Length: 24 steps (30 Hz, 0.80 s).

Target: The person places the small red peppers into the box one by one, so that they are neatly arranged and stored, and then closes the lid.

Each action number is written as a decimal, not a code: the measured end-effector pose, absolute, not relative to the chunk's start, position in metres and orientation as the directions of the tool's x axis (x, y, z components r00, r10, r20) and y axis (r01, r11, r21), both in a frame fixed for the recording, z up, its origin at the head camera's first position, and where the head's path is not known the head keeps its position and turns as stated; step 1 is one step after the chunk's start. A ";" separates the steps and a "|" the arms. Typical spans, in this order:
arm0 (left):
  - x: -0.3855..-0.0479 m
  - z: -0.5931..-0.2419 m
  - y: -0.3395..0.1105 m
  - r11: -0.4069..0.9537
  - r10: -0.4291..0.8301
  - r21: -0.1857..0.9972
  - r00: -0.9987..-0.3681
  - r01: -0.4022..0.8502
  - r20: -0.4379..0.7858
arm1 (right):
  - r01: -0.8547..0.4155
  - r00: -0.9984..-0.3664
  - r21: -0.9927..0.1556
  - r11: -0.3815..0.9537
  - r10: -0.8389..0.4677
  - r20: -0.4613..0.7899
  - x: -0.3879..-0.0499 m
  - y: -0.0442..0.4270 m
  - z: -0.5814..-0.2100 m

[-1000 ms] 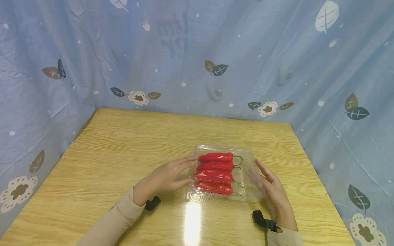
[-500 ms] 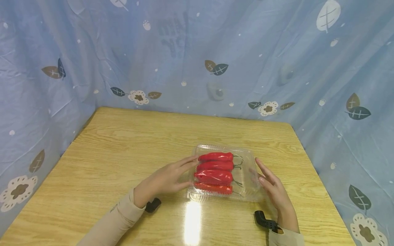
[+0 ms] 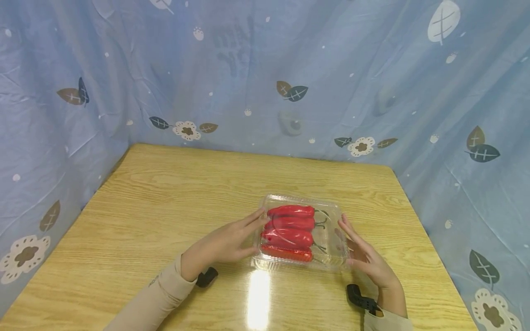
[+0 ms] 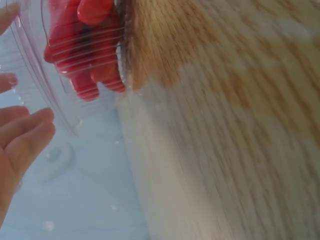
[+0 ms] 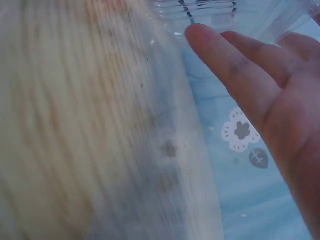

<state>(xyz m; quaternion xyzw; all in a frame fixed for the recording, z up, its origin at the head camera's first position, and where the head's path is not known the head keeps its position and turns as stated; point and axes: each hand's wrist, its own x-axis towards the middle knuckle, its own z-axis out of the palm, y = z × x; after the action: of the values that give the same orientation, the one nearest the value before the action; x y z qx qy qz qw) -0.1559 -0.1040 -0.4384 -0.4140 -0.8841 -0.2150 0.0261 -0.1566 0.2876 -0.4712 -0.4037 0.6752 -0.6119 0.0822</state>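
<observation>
A clear plastic lidded box (image 3: pixel 337 248) lies on the table with several red chili peppers (image 3: pixel 290 236) inside, side by side, green stems toward the right. My left hand (image 3: pixel 225 241) is at the box's left side, its lightly bent fingers at the lid's edge and the thumb lower down. In the left wrist view, the fingers (image 4: pixel 30 135) are spread beside the clear rim. My right hand (image 3: pixel 370 262) is at the right side, fingers near the upper right edge and thumb at the lower right corner. The right wrist view shows these fingers (image 5: pixel 245 70) extended against the clear plastic.
The wooden table (image 3: pixel 174 193) extends around the box, with a bright light reflection in front. A blue patterned curtain (image 3: pixel 232 69) hangs behind and at both sides. Black camera mounts (image 3: pixel 362 298) sit at both wrists.
My right hand has shifted slightly, its fingers now at the box's right edge and its thumb lower. The left hand has barely moved. The lid's reflections over the peppers have changed.
</observation>
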 end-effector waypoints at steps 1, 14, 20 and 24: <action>-0.156 -0.439 -0.104 0.560 0.722 0.364 -0.654 0.744 0.225 | -0.430 -0.670 -0.901 -0.056 -0.650 0.360 -0.156 0.288 -0.471; -0.158 -0.441 -0.099 0.520 0.734 0.387 -0.630 0.762 0.254 | -0.318 -0.722 -0.946 0.071 -0.665 0.193 -0.153 0.290 -0.471; -0.158 -0.443 -0.096 0.520 0.722 0.444 -0.653 0.729 0.227 | -0.281 -0.725 -0.957 0.071 -0.669 0.163 -0.152 0.289 -0.469; -0.155 -0.443 -0.094 0.535 0.714 0.513 -0.684 0.671 0.149 | -0.244 -0.725 -0.969 0.032 -0.670 0.160 -0.152 0.288 -0.470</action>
<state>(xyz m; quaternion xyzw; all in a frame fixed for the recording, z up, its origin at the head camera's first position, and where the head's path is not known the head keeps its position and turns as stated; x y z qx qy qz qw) -0.1552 -0.0941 -0.4434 -0.3955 -0.8753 -0.2754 -0.0391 -0.1522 0.2883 -0.4703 -0.3275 0.6971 -0.6138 0.1735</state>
